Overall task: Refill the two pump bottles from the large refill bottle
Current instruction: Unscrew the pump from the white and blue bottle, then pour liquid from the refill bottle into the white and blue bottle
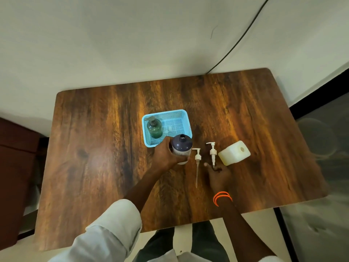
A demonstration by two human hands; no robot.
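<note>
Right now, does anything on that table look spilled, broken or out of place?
No spill or damage shows. The oddest thing: two white pump heads, one and another, lie loose on the table, and the dark bottle in the left hand stands open.

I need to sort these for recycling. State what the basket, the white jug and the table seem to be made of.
Basket: light blue plastic, judging by its moulded mesh walls.
Jug: translucent whitish plastic with a matte look.
Table: wood-grain top with a slight sheen; solid wood or laminate, cannot tell.
</note>
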